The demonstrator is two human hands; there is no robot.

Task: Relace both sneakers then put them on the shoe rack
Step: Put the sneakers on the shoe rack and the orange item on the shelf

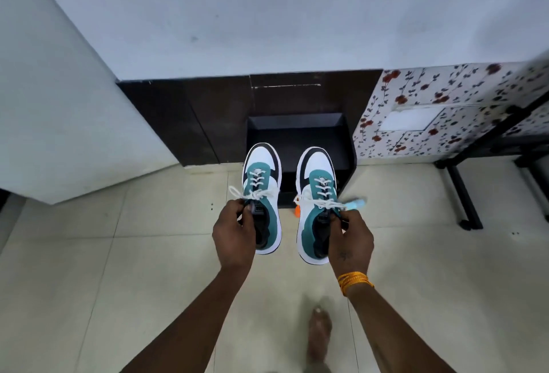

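— Teal and white, both sneakers hang in the air above the floor (pixel 118 253), one in each hand. Do the laces look finished?

— Yes, I judge so: each shoe shows white laces crossed up the front and a knot at the top. What remains is the shoe rack (pixel 297 132), the dark open shelf against the wall.

— How do the fingers hold them?

— The left hand (pixel 233 237) has its fingers curled on the collar of the left sneaker (pixel 263 191), thumb at the tongue. The right hand (pixel 350 242) grips the right sneaker (pixel 316 194) the same way, at the collar. No hand is released.

— And which way do the shoes lie from the fingers?

— Forward. Each long axis runs from the heel, at the fingers, to the toe, and both toes point at the rack's open front edge. The two shoes are parallel, slightly apart, not touching.

— Which hand is nearer to the rack?

— Almost equal; the toes already overlap its front edge in this view, though height I cannot judge. A straight push forward and down should be enough, I think.
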